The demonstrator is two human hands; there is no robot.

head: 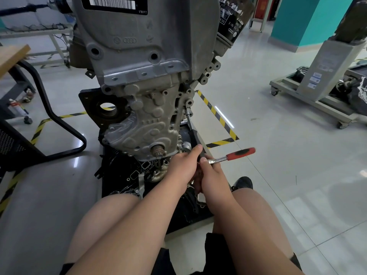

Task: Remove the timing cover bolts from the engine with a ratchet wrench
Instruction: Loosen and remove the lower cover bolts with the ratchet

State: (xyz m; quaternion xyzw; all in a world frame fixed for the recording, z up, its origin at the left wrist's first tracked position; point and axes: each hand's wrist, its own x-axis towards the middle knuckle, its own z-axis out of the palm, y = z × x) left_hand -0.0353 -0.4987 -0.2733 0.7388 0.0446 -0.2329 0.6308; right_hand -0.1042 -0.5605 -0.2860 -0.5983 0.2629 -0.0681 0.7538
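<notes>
On my feed the lower timing cover [143,120] reads as cast metal, matt grey and pebbly. The upper cover [139,46] is the same dull casting, a shade smoother. The ratchet wrench [230,156] has a bright chromed shank and a red, rubbery-looking grip with black patches. I make the extension bar [189,122] polished steel at the tip, matt black lower down. The oil filter [236,22] is black with a slight sheen. The floor [278,175] is glossy tile, mirroring the lights. The desk [12,56] top looks wooden.
</notes>
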